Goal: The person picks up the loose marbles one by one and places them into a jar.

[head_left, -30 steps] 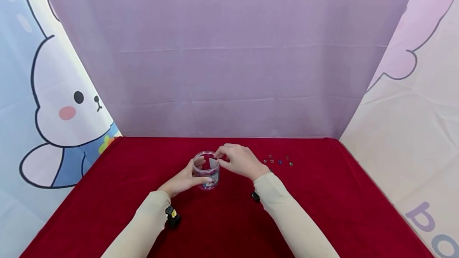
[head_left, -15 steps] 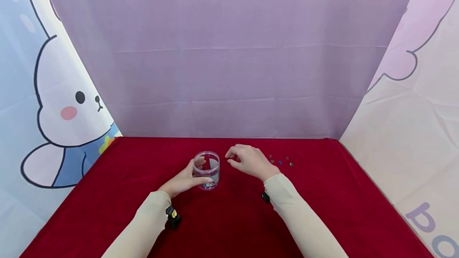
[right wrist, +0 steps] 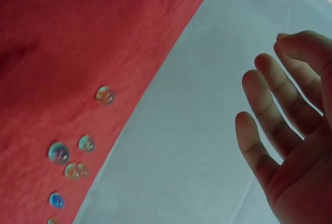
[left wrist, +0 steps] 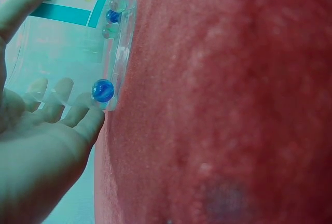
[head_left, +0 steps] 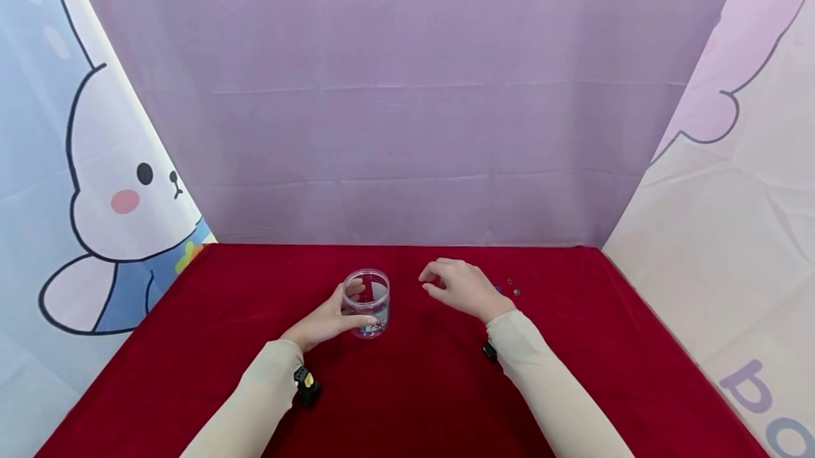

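My left hand [head_left: 326, 318] grips a clear plastic jar [head_left: 380, 315] from its left side, thumb across the front and fingers behind. The jar stands upright with its mouth uncovered. Through its wall, in the left wrist view, several glass marbles lie at the bottom, among them a blue marble [left wrist: 102, 91] close to my fingertips. My right hand [head_left: 463, 289] hovers over the cloth to the right of the jar, fingers loosely bent and holding nothing. Past it lie several loose marbles, including a blue marble [right wrist: 56, 200] and a larger clear marble [right wrist: 58, 153].
A red cloth [head_left: 395, 401] covers the table. Behind it hangs a lilac curtain [head_left: 407, 104]. Printed cloths flank both sides, the left cloth [head_left: 108, 189] with a cartoon rabbit. In the head view my right hand and wrist hide some of the loose marbles.
My right hand has moved away from the jar's rim to the right, towards the loose marbles, covering some of them in the head view. My left hand and the jar have stayed put.
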Available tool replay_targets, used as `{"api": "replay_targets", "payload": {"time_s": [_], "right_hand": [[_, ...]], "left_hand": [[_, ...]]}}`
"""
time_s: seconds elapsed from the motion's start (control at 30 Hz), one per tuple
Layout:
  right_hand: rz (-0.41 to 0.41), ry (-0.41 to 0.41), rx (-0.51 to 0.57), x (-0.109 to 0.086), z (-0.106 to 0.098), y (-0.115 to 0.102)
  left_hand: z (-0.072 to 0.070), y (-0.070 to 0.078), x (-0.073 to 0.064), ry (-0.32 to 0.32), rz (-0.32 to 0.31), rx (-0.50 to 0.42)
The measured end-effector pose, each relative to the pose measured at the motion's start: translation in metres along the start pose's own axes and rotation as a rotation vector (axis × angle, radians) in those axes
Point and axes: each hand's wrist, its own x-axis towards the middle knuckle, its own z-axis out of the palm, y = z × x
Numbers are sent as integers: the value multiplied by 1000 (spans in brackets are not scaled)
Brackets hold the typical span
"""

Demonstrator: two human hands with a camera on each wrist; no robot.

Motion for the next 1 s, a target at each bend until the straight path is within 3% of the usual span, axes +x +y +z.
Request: {"api": "replay_targets", "payload": {"time_s": [0.57, 1.0], "right_hand": [[85, -2, -13, -27, -8, 34], [91, -3, -55, -44, -9, 57]], "left_hand": [[-1, 0, -3, -10, 4, 2], [0, 2, -3, -7, -3, 0]]}}
